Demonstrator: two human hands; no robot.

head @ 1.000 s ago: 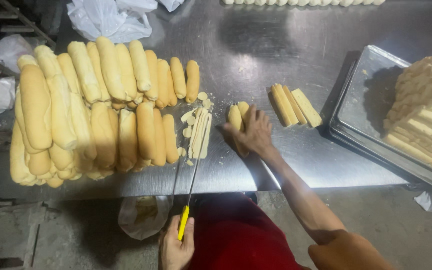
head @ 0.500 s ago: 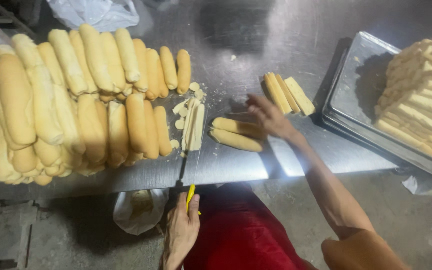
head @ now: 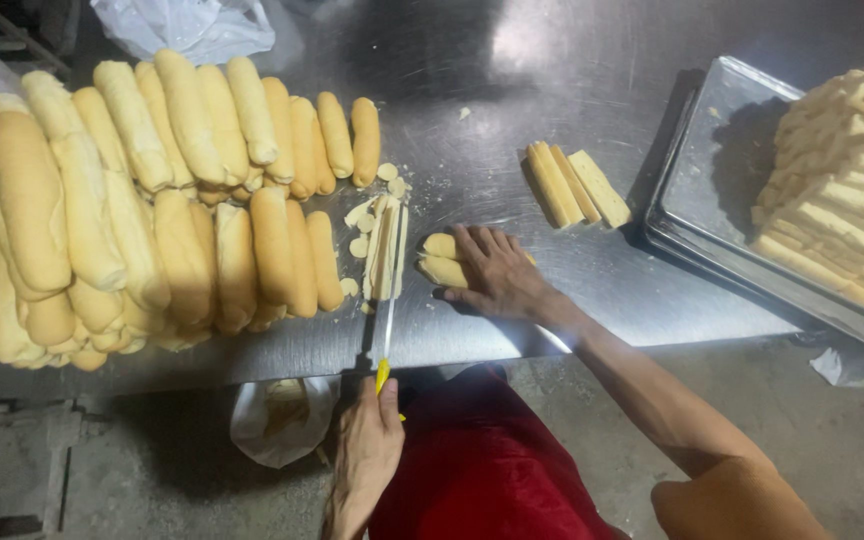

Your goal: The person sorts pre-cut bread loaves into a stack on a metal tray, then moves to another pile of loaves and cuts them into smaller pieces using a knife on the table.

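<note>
Light falls from above and behind, throwing a bright glare patch on the steel table (head: pixel 572 60) near its far edge. The tray (head: pixel 712 190) casts a dark shadow leftward. Focus is fairly sharp; the floor below sits dim, edges slightly bowed.

Two pale, split bread roll halves (head: pixel 444 258) lying flat side by side just right of the trimmings pile (head: pixel 377 240), long knife (head: pixel 388 300) with yellow handle, blade resting flat across that pile

Right hand (head: pixel 497 270) covers most of the two rolls (head: pixel 444 258) beneath it. Tray (head: pixel 712 190) and its stacked slices (head: pixel 842 190) run off the right edge; knife handle (head: pixel 382 377) disappears inside the left hand (head: pixel 364 455).
</note>
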